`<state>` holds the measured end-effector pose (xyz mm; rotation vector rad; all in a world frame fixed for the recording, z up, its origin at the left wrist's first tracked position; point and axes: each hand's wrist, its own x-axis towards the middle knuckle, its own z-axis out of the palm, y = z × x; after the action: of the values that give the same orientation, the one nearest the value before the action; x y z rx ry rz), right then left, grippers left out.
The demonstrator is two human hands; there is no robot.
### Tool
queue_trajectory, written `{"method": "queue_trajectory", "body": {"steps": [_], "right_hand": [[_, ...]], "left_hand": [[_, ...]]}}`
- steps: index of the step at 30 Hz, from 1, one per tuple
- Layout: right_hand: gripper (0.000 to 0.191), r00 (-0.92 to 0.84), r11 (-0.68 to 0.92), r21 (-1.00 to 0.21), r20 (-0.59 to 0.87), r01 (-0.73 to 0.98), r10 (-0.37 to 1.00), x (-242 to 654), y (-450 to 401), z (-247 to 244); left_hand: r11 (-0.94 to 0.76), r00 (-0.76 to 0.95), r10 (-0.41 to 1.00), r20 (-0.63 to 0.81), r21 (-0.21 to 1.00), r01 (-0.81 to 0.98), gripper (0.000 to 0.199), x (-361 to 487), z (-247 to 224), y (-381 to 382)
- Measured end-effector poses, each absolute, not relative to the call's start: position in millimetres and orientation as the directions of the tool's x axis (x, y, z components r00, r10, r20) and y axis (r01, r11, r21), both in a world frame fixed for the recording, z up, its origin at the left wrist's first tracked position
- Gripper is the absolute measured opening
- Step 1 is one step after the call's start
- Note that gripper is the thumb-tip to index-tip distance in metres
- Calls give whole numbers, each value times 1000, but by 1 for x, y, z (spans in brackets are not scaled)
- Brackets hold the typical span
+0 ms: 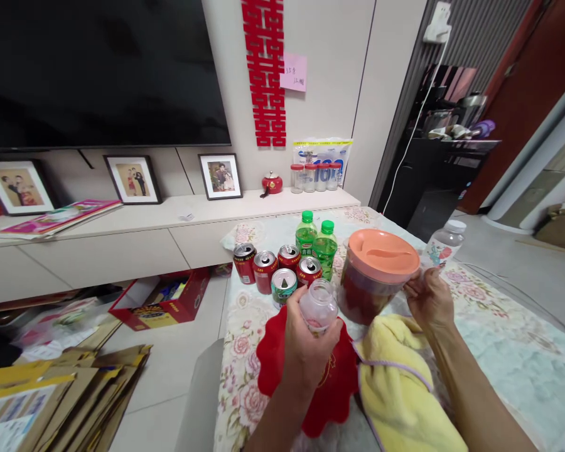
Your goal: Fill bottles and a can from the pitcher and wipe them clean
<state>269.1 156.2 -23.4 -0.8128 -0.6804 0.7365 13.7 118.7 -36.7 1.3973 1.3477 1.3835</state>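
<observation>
My left hand (306, 345) is wrapped around a clear plastic bottle (319, 301) with an open, uncapped mouth, tilted above a red scalloped mat (275, 351). Beside the orange-lidded canister (365, 292), my right hand (430, 298) has its fingers curled together. What they hold, if anything, is hidden. Directly behind these fingers is another clear bottle (445, 242) with a white cap and a printed label; its base is covered by the hand. A yellow towel (395, 383) with purple edging lies between my forearms.
Several opened drink cans (266, 273) and two green-capped bottles (326, 248) stand behind my left hand. A floral cloth (499, 339) covers the table. Red-lidded jars (309, 179) line the cabinet. A red box (164, 304) and folded cardboard (70, 395) are on the floor.
</observation>
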Motion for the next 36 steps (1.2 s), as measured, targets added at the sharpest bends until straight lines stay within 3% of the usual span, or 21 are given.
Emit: {"method": "queue_trajectory", "body": {"steps": [10, 18, 26, 36], "right_hand": [[72, 632, 506, -824, 254, -256, 733, 254, 163, -9], [69, 642, 497, -844, 269, -202, 718, 256, 161, 20], [62, 653, 500, -854, 297, -146, 697, 260, 136, 62], [52, 650, 425, -902, 276, -79, 708, 261, 108, 75]], "left_hand": [[-353, -175, 868, 464, 826, 439, 77, 15, -59, 112], [-339, -187, 866, 464, 819, 463, 88, 14, -64, 116], [-392, -250, 799, 547, 788, 475, 78, 15, -70, 116], [-440, -219, 761, 611, 733, 519, 81, 9, -63, 115]]}}
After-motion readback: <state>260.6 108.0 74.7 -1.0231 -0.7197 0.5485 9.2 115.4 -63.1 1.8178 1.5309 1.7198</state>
